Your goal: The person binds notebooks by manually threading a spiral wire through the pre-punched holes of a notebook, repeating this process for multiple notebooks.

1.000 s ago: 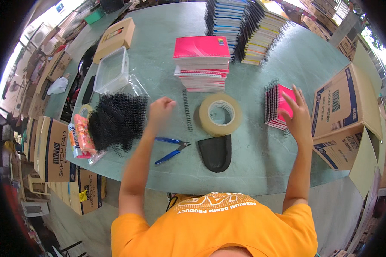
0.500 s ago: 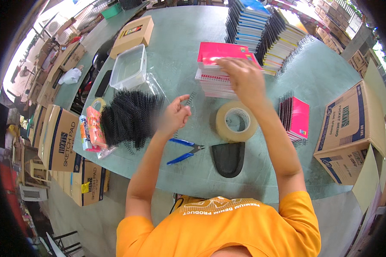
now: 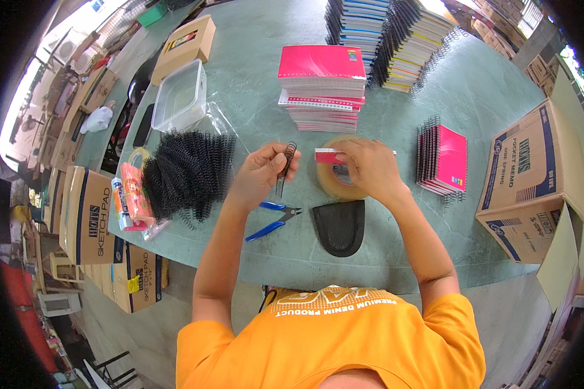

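Note:
Pinched in my left hand is a black spiral binding coil, standing roughly upright between thumb and fingers. My right hand grips a pink-covered memo pad with a white edge, held above a roll of clear tape and hiding part of it. Behind my hands stands a tall stack of unbound pink pads. A heap of black coils lies left of my left hand. Blue-handled cutting pliers and a black rounded pad lie nearer me.
Coil-bound pink notebooks are stacked at the right, beside an open carton. Tall stacks of blue notebooks and yellow notebooks stand at the back. A clear plastic tub and a cardboard box sit at the far left.
My right hand has come from the pink stack toward me with a pad in its grip. The left hand's fingers have closed further around the coil, which now stands more upright.

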`<control>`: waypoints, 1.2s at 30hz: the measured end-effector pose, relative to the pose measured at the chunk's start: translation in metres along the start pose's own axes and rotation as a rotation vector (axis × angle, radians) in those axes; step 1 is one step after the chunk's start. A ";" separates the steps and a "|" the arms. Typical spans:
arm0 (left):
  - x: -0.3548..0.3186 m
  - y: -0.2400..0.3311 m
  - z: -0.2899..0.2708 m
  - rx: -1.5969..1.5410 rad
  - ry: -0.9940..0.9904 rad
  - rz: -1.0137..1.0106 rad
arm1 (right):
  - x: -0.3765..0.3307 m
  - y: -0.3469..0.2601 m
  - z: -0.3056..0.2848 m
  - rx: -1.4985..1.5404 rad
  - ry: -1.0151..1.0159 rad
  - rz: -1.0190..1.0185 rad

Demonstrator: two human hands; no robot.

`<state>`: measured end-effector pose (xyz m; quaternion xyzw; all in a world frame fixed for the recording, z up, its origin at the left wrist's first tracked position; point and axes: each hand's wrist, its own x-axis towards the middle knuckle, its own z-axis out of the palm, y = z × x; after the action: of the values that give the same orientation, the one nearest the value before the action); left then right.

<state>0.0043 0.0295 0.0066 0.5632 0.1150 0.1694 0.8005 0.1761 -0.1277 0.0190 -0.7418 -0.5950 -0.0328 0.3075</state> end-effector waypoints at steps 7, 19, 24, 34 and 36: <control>-0.002 -0.001 0.020 0.626 0.102 0.008 | 0.006 -0.003 -0.001 0.077 -0.015 0.055; 0.008 -0.002 0.041 0.975 0.376 0.334 | 0.005 -0.004 0.006 0.077 0.029 0.017; 0.011 0.008 0.021 1.091 0.171 0.337 | 0.007 -0.007 0.011 0.030 0.055 -0.047; 0.004 -0.005 0.043 1.422 0.160 0.621 | 0.019 -0.014 0.017 0.200 0.156 0.007; -0.015 -0.034 0.057 1.533 0.029 0.476 | 0.020 -0.016 0.018 0.160 0.213 0.026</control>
<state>0.0168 -0.0359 -0.0058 0.9635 0.0865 0.2166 0.1317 0.1613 -0.0998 0.0193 -0.7147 -0.5501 -0.0599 0.4277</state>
